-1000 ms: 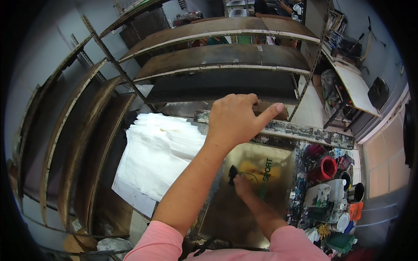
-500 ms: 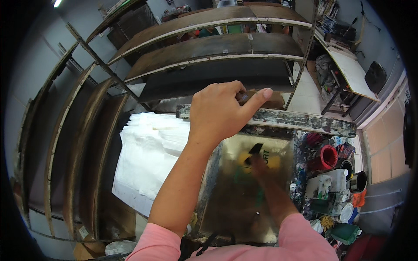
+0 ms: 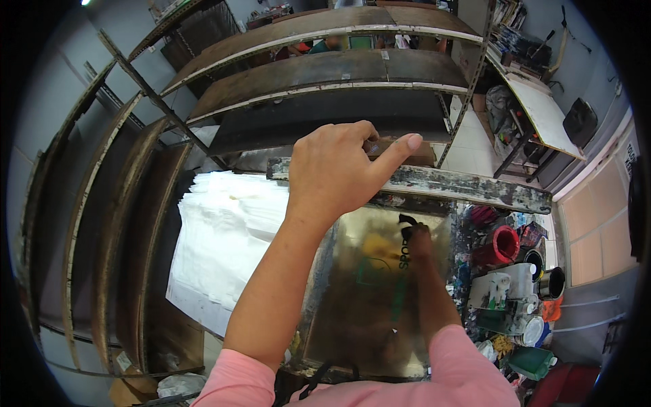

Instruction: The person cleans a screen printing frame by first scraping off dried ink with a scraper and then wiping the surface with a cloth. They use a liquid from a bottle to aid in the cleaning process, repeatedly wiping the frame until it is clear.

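Right hand (image 3: 421, 239) gripping black rag-like thing (image 3: 407, 221) in its fingers, thing sitting on framed screen (image 3: 349, 319) near upper right corner. Left hand (image 3: 332, 168) lying over paint-smeared bar (image 3: 481, 186), thumb sticking out, can't tell if other fingers are gripping. White sheets (image 3: 227, 234) lying left of screen.

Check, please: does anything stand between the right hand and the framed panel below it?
Only the black cloth-like piece in the right hand seems to lie between it and the panel. Nothing else visible does; the left hand is by the paint-stained bar.
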Demonstrator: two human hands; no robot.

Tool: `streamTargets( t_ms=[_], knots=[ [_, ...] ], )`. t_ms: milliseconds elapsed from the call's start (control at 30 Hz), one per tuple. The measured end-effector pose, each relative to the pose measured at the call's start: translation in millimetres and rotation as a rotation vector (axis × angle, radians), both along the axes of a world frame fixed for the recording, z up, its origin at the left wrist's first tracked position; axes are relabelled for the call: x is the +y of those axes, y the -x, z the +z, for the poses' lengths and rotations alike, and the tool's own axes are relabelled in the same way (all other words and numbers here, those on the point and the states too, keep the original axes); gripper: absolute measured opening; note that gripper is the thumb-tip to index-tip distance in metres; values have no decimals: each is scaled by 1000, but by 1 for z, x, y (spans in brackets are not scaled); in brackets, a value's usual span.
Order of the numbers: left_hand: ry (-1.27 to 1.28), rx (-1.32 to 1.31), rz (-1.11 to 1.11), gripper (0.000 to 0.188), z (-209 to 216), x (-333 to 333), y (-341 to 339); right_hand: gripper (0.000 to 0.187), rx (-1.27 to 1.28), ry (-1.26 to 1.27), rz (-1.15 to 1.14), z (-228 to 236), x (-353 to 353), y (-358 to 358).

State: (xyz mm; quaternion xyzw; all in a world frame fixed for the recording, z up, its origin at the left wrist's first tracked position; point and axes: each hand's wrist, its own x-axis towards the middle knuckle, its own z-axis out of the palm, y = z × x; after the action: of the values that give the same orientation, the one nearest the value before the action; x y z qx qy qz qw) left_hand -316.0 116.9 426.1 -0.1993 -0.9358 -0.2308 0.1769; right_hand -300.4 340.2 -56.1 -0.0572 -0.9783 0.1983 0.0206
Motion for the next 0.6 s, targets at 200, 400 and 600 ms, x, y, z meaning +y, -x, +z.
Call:
streamTargets(
  t_ms=[200,400,600],
  knots=[
    [-20,9,-6,75,-1,0,0,18,153,203,396,15,-109,-107],
    [-37,48,-33,73,-8,-3,2,21,-27,188,430,26,-74,-207],
    [14,-21,7,75,-4,-5,-4,23,85,-76,33,14,11,-29]
  ],
)
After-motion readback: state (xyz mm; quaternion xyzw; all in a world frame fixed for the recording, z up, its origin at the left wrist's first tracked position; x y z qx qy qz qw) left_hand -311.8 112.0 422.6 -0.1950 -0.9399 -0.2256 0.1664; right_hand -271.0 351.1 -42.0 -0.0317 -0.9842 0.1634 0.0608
